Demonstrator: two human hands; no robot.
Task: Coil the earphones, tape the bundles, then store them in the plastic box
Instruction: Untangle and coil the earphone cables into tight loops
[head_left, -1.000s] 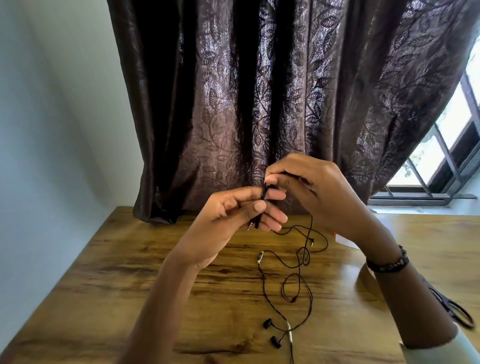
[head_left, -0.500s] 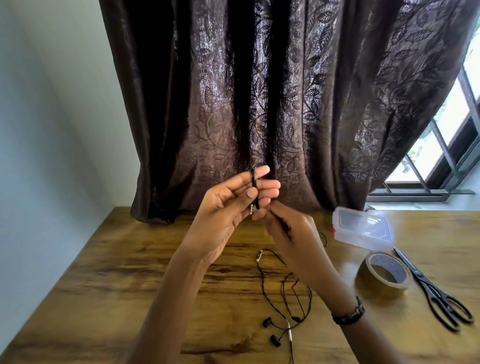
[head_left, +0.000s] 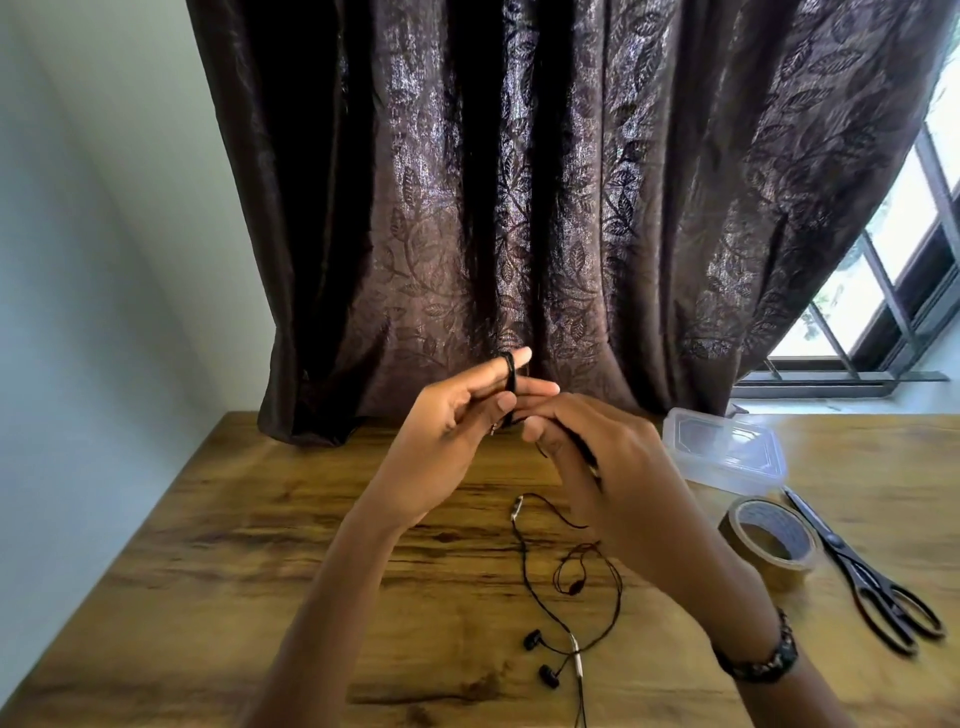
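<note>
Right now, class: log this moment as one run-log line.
step: coiling | left hand: cable wound round fingers | right hand: feeding cable | earbuds: on table | plastic box: shut

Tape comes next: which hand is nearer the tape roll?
Right. The right hand is just left of the tape roll; the left hand is farther left.

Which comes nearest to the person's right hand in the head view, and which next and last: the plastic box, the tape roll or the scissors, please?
Measured from the right hand:
1. Plastic box, just to its right, towards the curtain.
2. Tape roll, further right and towards the person.
3. Scissors, farthest, beyond the tape at the table's right.
</note>
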